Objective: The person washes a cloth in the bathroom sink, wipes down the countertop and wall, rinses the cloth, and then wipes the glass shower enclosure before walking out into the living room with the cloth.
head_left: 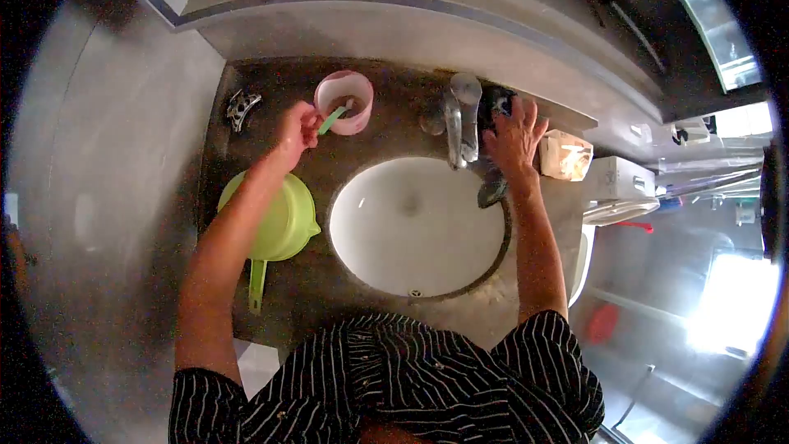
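Note:
My left hand (297, 127) is closed at the left side of a pink cup (359, 122). Its fingertips pinch the lower end of a slim green stick, seemingly a toothbrush (332, 120), whose other end reaches into the cup. Fingers spread, my right hand (518, 136) is at the back right of the counter, beside a dark object (497, 103) that it partly covers; whether it touches this is unclear. Below that hand, a dark rounded item (491, 192) lies at the basin's right rim. Left of it stands the metal faucet (464, 115).
A white oval basin (411, 255) is set in the dark counter (329, 279). A green dipper (283, 226) sits at left, under my left forearm. A patterned box (567, 156) stands at right, near a white box (622, 178). A shiny metallic-looking item (241, 109) lies back left.

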Motion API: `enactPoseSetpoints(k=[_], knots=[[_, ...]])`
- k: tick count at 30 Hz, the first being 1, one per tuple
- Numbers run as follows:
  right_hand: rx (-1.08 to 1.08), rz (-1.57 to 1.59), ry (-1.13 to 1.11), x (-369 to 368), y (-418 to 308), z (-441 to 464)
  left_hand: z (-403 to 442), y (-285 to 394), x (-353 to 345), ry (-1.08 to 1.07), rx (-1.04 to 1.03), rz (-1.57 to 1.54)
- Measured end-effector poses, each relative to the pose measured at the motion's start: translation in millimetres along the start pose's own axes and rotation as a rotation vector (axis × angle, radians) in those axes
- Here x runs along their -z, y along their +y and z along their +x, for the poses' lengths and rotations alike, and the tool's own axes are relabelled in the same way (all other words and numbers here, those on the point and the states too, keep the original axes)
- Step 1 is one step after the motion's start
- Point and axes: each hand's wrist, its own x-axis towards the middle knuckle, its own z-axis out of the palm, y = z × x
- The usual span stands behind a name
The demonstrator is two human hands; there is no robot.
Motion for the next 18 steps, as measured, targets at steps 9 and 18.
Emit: enactPoseSetpoints(k=[9,18], knots=[[0.101,0.518,-0.197,-28,44,54,-2,2,45,0.115,-0.035,0.012],[0.096,0.186,-0.419,15,-17,14,-16,21,71,0.243,-0.108,0.095]])
